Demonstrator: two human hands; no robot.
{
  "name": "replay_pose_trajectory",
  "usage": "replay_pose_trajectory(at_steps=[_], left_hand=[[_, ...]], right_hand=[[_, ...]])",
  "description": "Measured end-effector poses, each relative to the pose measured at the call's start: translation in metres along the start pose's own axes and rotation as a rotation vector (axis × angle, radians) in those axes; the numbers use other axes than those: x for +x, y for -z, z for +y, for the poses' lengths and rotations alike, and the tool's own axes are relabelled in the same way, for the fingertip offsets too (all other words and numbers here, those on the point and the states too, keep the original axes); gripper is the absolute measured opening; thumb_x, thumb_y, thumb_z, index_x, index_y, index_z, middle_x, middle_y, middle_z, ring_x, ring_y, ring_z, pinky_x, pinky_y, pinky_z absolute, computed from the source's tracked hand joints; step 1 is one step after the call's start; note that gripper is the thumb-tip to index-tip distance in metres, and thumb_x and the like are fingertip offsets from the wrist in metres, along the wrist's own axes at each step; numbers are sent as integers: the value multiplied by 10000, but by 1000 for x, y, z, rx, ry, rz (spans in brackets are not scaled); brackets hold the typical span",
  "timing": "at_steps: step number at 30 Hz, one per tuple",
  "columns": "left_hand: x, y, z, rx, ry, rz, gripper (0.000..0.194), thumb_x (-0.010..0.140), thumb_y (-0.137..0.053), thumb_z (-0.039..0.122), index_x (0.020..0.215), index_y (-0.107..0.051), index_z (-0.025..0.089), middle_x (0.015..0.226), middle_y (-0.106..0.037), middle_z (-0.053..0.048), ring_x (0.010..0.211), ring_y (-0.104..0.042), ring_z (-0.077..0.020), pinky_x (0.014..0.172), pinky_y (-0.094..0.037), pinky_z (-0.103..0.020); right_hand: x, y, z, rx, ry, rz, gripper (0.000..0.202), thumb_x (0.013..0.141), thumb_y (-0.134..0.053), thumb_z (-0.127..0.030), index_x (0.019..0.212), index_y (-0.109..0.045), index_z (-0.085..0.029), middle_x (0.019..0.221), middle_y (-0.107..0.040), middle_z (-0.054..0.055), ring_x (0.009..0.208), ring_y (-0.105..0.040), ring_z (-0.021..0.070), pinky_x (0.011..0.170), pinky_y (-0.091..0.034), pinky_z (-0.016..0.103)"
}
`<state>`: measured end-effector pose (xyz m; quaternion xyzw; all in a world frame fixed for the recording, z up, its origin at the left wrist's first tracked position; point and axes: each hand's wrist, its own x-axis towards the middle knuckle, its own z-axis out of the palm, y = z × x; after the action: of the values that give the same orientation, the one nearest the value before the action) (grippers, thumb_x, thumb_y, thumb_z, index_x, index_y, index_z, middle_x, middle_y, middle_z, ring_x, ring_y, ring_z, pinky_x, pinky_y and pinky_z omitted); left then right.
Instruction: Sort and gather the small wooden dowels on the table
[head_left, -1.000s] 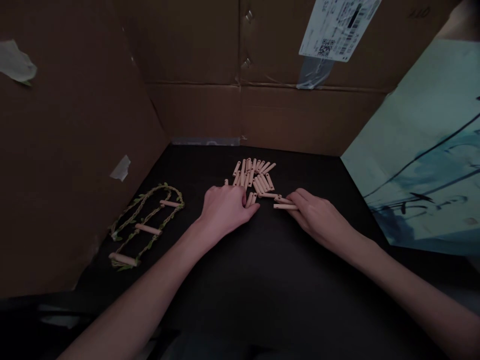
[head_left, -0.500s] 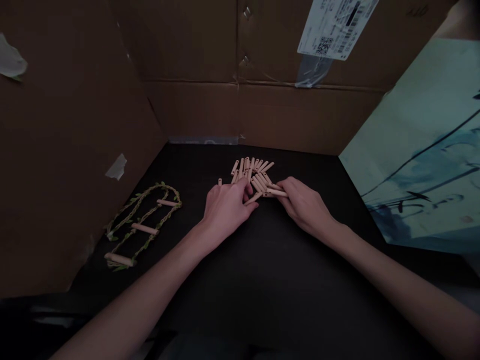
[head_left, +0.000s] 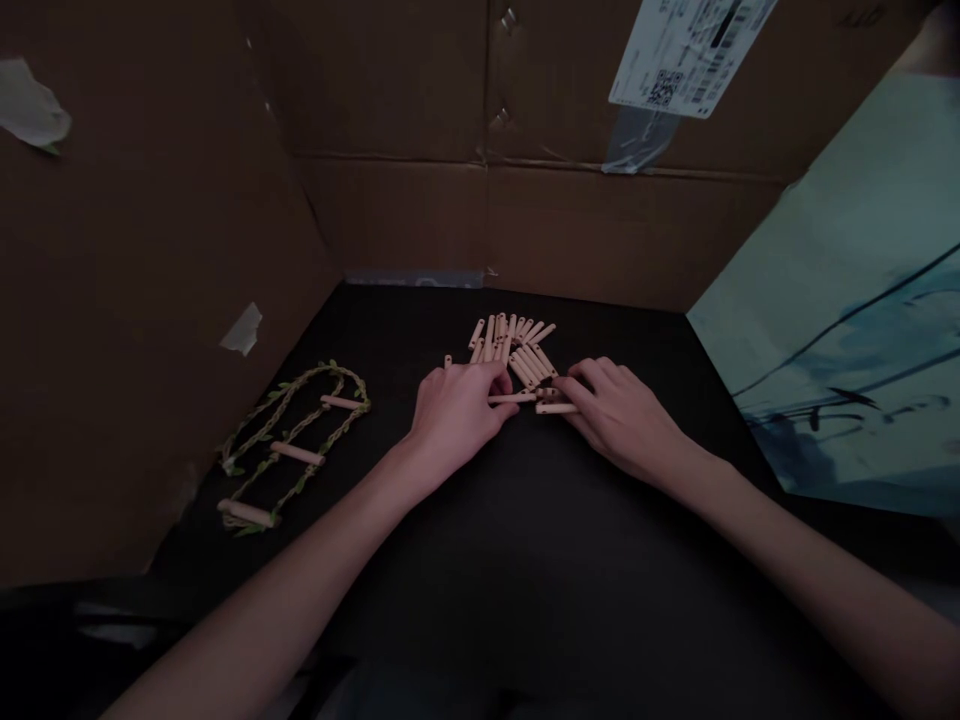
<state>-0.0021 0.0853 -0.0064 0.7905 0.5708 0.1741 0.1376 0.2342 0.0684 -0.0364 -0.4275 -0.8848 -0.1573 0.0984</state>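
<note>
Several short wooden sticks (head_left: 531, 364) with holes near their ends lie in a loose cluster on the black table (head_left: 510, 560). My left hand (head_left: 461, 405) is closed at the cluster's near left, its thumb and fingers pinching one wooden stick (head_left: 514, 398) that points right. Across from it, my right hand (head_left: 619, 405) has its fingers closed around the right end of another wooden stick (head_left: 553, 408), which lies level at the near edge of the cluster. A few more sticks are partly hidden behind my left fingers.
To the left lies a small rope ladder (head_left: 298, 453) of twined cord with green leaves and wooden rungs. Cardboard walls (head_left: 405, 215) stand at the back and left. A pale blue painted panel (head_left: 847, 330) leans on the right.
The stick in my right hand has come lower, nearer to me, and now lies level. My left hand's stick has turned from slanting to nearly horizontal. The view has shifted slightly.
</note>
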Motion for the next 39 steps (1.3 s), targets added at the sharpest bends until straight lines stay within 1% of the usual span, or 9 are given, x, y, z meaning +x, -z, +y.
replay_pose_trajectory(at_steps=[6,10,12,17,21,25,30,34,39], left_hand=[[2,2,-1,-31,2,-19,98,821,-808,333,893,-756,289,837,-745,27,803,-661,-234,720,-440,-365],[3,2,-1,-43,7,-12,106,817,-815,331,887,-754,280,811,-731,15,769,-646,-228,708,-432,-362],[3,2,-1,-44,5,-12,105,819,-814,327,883,-749,276,810,-729,16,769,-643,-228,713,-434,-365],[3,3,-1,-45,-9,-7,106,820,-814,326,886,-746,278,824,-734,23,788,-647,-227,726,-434,-360],[2,4,0,-32,-13,-7,99,828,-804,323,888,-746,271,823,-730,18,792,-651,-224,726,-431,-353],[2,5,1,-17,-10,-8,106,838,-801,333,904,-750,268,766,-698,9,760,-643,-222,742,-445,-358],[2,6,2,-16,-8,-2,112,839,-802,336,904,-747,262,748,-678,3,766,-638,-225,771,-462,-370],[2,7,2,-20,-8,5,115,832,-810,337,905,-754,267,761,-679,-3,780,-641,-227,774,-470,-370],[2,7,1,-21,-17,21,115,831,-808,329,914,-761,265,784,-694,-12,772,-643,-226,744,-472,-364]], right_hand=[[-1,2,2,-73,44,-4,185,1051,-535,-276,1097,-623,-120,1042,-579,115,926,-470,268,771,-328,384],[-2,0,3,-36,66,-3,222,1044,-556,-262,1191,-616,-107,1044,-582,108,929,-472,268,777,-322,377],[-2,0,3,-33,74,-4,234,1037,-563,-243,1217,-613,-103,1043,-582,107,936,-476,272,777,-323,378],[-2,-1,2,-32,52,-15,184,1044,-537,-213,1157,-627,-98,1032,-579,108,933,-481,271,773,-335,385],[-3,-2,1,-8,26,-43,224,1043,-540,-219,1207,-606,-82,1080,-580,125,965,-485,278,800,-359,387],[-3,-1,-2,-44,5,-66,281,1053,-518,-239,1262,-590,-66,1093,-571,141,962,-480,290,808,-371,403],[-3,-1,-3,-38,-2,-80,196,1052,-490,-194,1164,-615,-92,1074,-573,134,934,-476,280,792,-371,399],[-5,0,-5,-2,-4,-63,211,1059,-453,-175,1186,-594,-83,1053,-567,133,923,-487,272,786,-380,391],[-5,5,-10,-57,8,-93,232,1050,-417,-141,1162,-609,-75,1008,-540,137,914,-477,282,793,-391,398]])
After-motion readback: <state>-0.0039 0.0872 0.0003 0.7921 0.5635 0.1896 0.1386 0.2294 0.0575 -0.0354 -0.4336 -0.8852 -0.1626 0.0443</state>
